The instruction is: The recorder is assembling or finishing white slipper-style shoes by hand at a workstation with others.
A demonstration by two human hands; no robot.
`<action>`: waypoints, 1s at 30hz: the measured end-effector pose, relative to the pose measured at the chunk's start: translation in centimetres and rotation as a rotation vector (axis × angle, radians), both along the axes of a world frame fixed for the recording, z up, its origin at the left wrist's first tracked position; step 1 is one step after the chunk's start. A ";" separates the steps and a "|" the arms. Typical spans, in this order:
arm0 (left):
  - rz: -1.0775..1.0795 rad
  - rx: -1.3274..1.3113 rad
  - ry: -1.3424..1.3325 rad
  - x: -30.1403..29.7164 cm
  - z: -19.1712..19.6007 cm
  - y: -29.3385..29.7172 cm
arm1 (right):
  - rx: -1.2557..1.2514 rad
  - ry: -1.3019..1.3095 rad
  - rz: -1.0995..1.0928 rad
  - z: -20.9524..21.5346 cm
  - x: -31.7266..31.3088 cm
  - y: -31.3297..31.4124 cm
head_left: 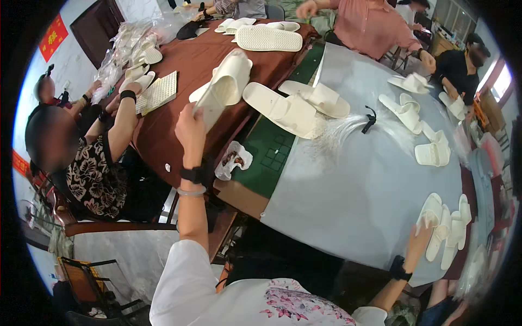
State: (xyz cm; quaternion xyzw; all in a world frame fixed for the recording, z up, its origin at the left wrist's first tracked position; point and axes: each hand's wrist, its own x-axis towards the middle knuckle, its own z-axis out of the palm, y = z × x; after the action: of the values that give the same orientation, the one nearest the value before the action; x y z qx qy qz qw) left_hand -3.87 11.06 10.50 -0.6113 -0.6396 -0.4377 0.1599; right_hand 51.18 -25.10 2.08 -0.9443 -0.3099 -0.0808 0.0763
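My left hand (191,130) grips one end of a white slide slipper (217,103), held up in a tilt over the brown-covered table. Close behind it is another white slipper (239,79), partly hidden by the held one. To the right, a pair of white slippers (283,110) lies across the table joint. At the right side my right hand (420,239) closes on the near end of a white slipper (432,206); its fingertips are blurred. Beside that hand several more white slippers (450,233) lie in a row.
A fanned bundle of clear strands (365,124), tied in black, lies on the grey tabletop (321,179). A small white bag (235,160) rests on the green strip. Co-workers handle slippers around the tables. Clear-wrapped slippers (128,46) are heaped at far left.
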 end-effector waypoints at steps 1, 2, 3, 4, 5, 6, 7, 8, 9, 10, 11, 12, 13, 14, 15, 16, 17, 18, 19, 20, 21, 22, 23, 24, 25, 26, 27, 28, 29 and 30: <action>-0.184 -0.090 -0.248 0.3 0.3 -0.7 | 0.118 0.097 0.190 0.0 -1.9 -0.1; -0.379 -0.185 -0.499 1.5 0.8 -1.5 | 0.239 0.190 0.367 0.1 -4.2 -0.5; -0.627 -0.226 -0.920 3.0 1.2 -2.7 | 0.309 0.489 0.368 2.1 -7.3 0.6; -0.719 -0.307 -1.113 5.2 3.0 -4.9 | 0.378 0.783 0.358 4.2 -10.0 2.2; -0.836 -0.368 -1.260 6.8 3.9 -6.6 | 0.441 0.899 0.458 4.7 -11.5 2.9; -0.914 -0.384 -1.284 9.5 4.5 -8.1 | 0.504 1.004 0.546 4.9 -12.7 3.4; -0.990 -0.433 -1.352 11.0 4.1 -9.4 | 0.563 1.021 0.632 5.5 -14.3 4.2; -1.063 -0.486 -1.406 13.2 3.7 -10.5 | 0.621 1.024 0.702 6.1 -15.8 4.9; -1.053 -0.533 -1.421 14.5 4.2 -12.6 | 0.619 1.028 0.699 7.3 -17.3 6.0; -1.059 -0.529 -1.416 15.7 3.3 -14.1 | 0.782 1.148 0.837 8.8 -18.9 7.0; -1.080 -0.569 -1.369 16.6 2.9 -16.0 | 0.951 1.259 0.966 9.6 -20.1 7.4; -1.101 -0.624 -1.337 17.7 2.5 -18.0 | 0.952 1.245 0.944 9.4 -20.7 7.3; -1.078 -0.739 -1.247 18.4 2.0 -20.1 | 1.123 1.359 0.763 9.0 -21.1 7.1; -1.135 -0.756 -1.225 19.3 0.8 -21.8 | 1.293 1.466 0.576 8.5 -21.2 6.9; -1.213 -0.912 -1.179 19.6 0.5 -23.1 | 1.153 1.089 0.698 8.0 -21.4 5.6; -1.285 -0.915 -1.205 20.4 -0.8 -24.4 | 1.276 1.227 0.487 7.9 -21.6 5.7; -1.323 -0.982 -1.163 20.3 -1.5 -25.2 | 1.288 1.247 0.370 8.7 -21.7 5.4; -1.357 -1.049 -1.119 20.3 -2.1 -25.5 | 1.299 1.268 0.251 9.4 -21.7 5.0; -1.371 -1.069 -1.117 20.1 -2.9 -25.1 | 1.305 1.253 0.231 9.3 -21.4 4.6; -1.401 -0.989 -1.017 19.6 -3.9 -24.7 | 1.271 1.247 0.255 9.1 -21.2 3.9; -1.427 -0.908 -0.918 19.4 -4.7 -24.6 | 1.237 1.244 0.277 8.9 -20.9 3.1; -1.441 -0.936 -0.909 19.5 -4.7 -24.3 | 1.247 1.235 0.245 8.5 -20.8 2.4; -1.270 -0.803 -0.705 19.9 -4.6 -23.5 | 1.281 1.231 0.370 8.1 -20.8 1.8; -1.099 -0.664 -0.505 20.2 -4.6 -22.9 | 1.311 1.223 0.495 7.6 -20.8 1.0; -1.142 -0.672 -0.547 20.3 -5.3 -22.4 | 1.295 1.132 0.539 6.3 -20.7 -0.1; -1.186 -0.680 -0.592 20.5 -6.1 -22.0 | 1.303 1.121 0.513 4.4 -20.5 -1.3; -1.235 -0.668 -0.740 20.3 -6.3 -21.8 | 1.214 0.968 0.393 1.9 -20.2 -2.5; -1.245 -0.681 -0.732 20.1 -6.4 -21.5 | 1.114 0.816 0.277 1.8 -20.5 -2.4; -1.245 -0.652 -0.823 19.9 -6.5 -21.3 | 1.117 0.814 0.260 2.0 -20.4 -2.5; -1.240 -0.621 -0.915 19.7 -6.6 -21.1 | 1.148 0.933 0.241 2.4 -19.8 -2.6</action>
State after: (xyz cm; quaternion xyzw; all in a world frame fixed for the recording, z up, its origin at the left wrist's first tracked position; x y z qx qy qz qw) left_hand 15.83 -10.01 3.90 -0.6308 -0.2801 -0.4555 -0.5622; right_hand 31.40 -27.66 4.46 -0.6517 -0.2559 0.1879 0.6888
